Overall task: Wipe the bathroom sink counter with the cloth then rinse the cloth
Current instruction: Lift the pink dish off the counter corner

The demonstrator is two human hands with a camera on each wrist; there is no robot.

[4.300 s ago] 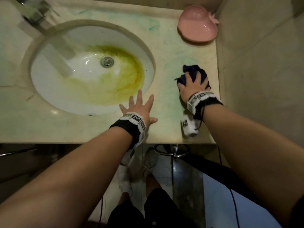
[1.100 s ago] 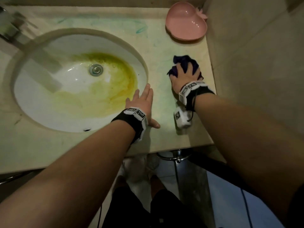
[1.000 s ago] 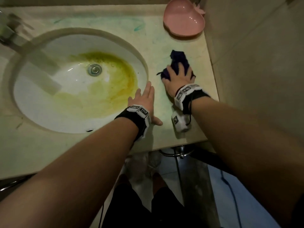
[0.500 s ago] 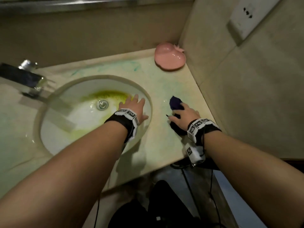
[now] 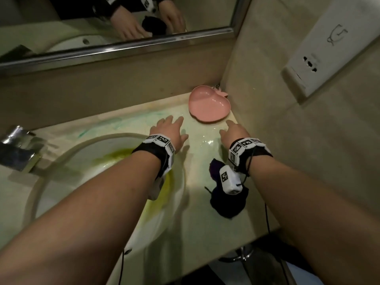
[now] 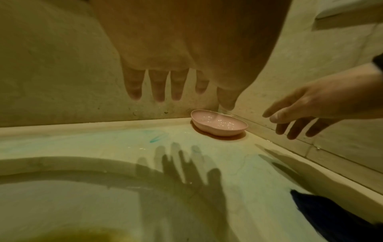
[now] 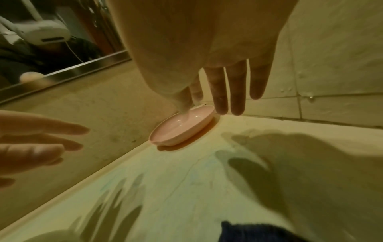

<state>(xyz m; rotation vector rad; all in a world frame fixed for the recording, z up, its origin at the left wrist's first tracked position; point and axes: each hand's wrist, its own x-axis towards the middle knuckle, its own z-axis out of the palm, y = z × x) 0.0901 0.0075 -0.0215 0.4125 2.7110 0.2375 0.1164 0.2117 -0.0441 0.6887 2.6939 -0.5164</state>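
The dark blue cloth (image 5: 226, 202) lies crumpled on the pale stone counter (image 5: 205, 233), right of the sink, below my right wrist; no hand touches it. My left hand (image 5: 170, 126) hovers over the back of the counter, fingers straight and spread, empty. My right hand (image 5: 232, 130) is stretched out beside it, also empty, its fingertips close to the pink dish (image 5: 208, 105). In the left wrist view the fingers (image 6: 157, 88) hang above the counter with the dish (image 6: 219, 124) ahead. The right wrist view shows the fingers (image 7: 228, 91) just above the dish (image 7: 182, 126) and the cloth (image 7: 259, 232) behind.
The white sink (image 5: 86, 149), stained yellow-green inside, takes up the counter's left. A chrome faucet (image 5: 18, 149) stands at the far left. Green-blue smears mark the counter's back. The mirror (image 5: 102, 21) hangs above; a tiled wall with a socket plate (image 5: 329, 48) closes the right side.
My right hand has let go of the cloth, which stays on the counter. Both hands have moved back toward the pink dish. The head view has tilted up.
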